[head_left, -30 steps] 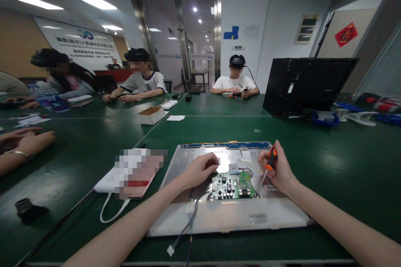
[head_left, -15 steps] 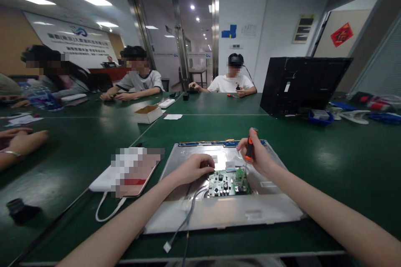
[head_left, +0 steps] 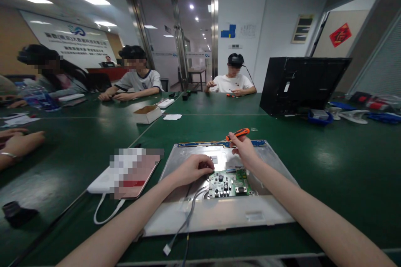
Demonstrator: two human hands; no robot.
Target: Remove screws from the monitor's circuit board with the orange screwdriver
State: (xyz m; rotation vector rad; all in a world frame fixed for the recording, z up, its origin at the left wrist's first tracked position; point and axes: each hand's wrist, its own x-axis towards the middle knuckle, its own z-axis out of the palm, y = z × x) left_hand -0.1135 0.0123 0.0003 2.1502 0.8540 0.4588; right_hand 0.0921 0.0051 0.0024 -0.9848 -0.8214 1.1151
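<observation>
A silver metal panel (head_left: 219,215) lies face down on the green table (head_left: 328,162) in front of me. A small green circuit board (head_left: 228,183) sits in its middle recess. My left hand (head_left: 191,170) rests curled on the panel, its fingertips at the board's left edge. My right hand (head_left: 242,150) is raised above the board's far side and grips an orange-handled screwdriver (head_left: 238,134), which lies nearly level and points left. A grey cable (head_left: 184,225) runs from the board off the panel's near edge.
A white power bank with a phone on it (head_left: 125,173) lies left of the panel. A black monitor back (head_left: 300,85) stands at the right rear. A cardboard box (head_left: 147,114) sits further back. Several people sit around the table; another person's hand (head_left: 19,142) rests at the left edge.
My right hand has lifted the screwdriver off the board's right corner, moved left and back, and swung the tool from upright to nearly level. My left hand has stayed put.
</observation>
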